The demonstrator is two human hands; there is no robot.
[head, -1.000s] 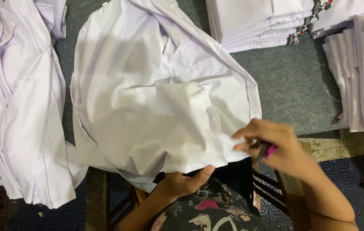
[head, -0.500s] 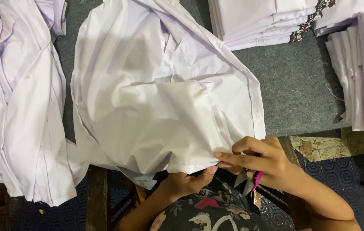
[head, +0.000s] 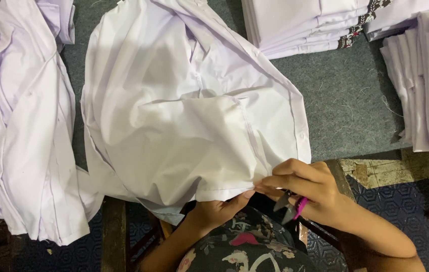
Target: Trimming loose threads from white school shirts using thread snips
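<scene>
Now the right hand (head: 307, 194) pinches the hem of the white shirt (head: 184, 111) spread on the grey table (head: 345, 95), gripping pink-handled thread snips (head: 290, 205); the left hand (head: 219, 211) grips the hem from beneath.

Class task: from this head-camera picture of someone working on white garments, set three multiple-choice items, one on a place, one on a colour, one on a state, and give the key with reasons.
1. Where does the folded stack of white garments lie?
A. on the far side of the table
B. on the floor
C. on the person's lap

2. What colour is the handle of the thread snips?
A. green
B. pink
C. black

3. How is the white shirt in the middle?
A. neatly folded
B. on a hanger
C. spread open and creased

Key: 1 A, the stack lies on the grey table beyond the shirt. 2 B, pink shows in the right hand. 3 C, the shirt lies open and rumpled, with the left hand at its hem.
</scene>
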